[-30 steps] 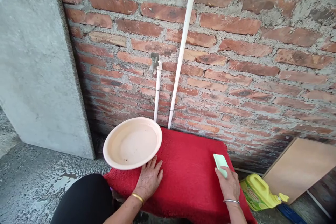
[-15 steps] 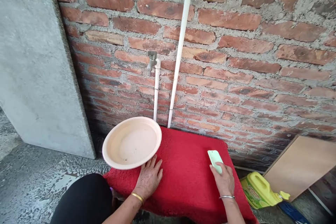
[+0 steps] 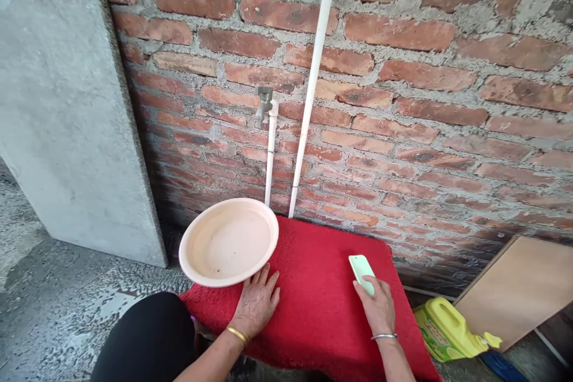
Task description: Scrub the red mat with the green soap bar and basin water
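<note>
A red, fuzzy cloth [image 3: 308, 304] covers a low table in front of me. My right hand [image 3: 378, 304] is closed round the near end of a pale green scrub brush [image 3: 362, 268] on the cloth's right part; its underside is hidden. My left hand [image 3: 256, 304], with a gold bangle at the wrist, lies flat on the cloth, fingers a little spread. Its fingertips are at the near rim of a cream plastic basin [image 3: 233, 245], which stands on the cloth's left part with a few dark specks on its bottom.
Behind the table runs a brick wall [image 3: 398, 30] with a tap [image 3: 264, 101] and a tall white pipe [image 3: 313, 65]. A grey slab [image 3: 76, 113] leans at left above wet floor. At right stand a yellow jug [image 3: 452, 328] and a tan board [image 3: 519, 286].
My right hand has slid the brush slightly left over the cloth. My left hand keeps its place by the basin. The view has shifted a little to the left.
</note>
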`<state>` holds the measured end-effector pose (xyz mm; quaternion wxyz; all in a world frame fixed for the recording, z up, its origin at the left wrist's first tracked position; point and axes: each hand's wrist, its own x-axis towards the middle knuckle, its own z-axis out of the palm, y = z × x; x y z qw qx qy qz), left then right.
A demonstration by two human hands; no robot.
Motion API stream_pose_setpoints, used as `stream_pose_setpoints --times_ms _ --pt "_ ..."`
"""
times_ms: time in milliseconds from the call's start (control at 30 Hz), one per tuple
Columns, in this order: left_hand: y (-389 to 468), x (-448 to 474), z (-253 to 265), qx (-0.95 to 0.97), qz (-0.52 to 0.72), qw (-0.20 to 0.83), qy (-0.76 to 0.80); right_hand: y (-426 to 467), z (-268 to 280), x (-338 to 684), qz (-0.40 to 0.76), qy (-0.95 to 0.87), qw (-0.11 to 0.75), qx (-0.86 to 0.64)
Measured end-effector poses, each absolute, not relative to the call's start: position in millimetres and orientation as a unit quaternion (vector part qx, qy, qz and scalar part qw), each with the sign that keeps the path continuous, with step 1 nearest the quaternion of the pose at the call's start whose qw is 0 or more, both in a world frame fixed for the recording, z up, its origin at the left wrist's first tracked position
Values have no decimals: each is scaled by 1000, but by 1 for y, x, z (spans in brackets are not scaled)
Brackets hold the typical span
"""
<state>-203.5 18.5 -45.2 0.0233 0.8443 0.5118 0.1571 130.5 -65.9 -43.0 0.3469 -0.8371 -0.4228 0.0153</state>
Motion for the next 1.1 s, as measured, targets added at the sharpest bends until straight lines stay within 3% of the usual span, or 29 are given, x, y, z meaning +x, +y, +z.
stream_pose_setpoints --times_ms 267,467,633,900,1100 --pt "18 -203 -45 845 157 34 511 -80 -39 159 -23 -320 335 -886" --pt "18 -203 -44 844 154 34 513 -68 -42 136 1 -386 387 -837" --pt "19 -204 -47 844 164 18 511 -58 -47 124 -1 -429 365 -826" --pt "19 -204 -46 848 160 22 506 -72 -47 153 -28 -332 354 -874" --pt "19 -203 -45 846 162 26 507 -66 -46 124 17 -442 368 -818"
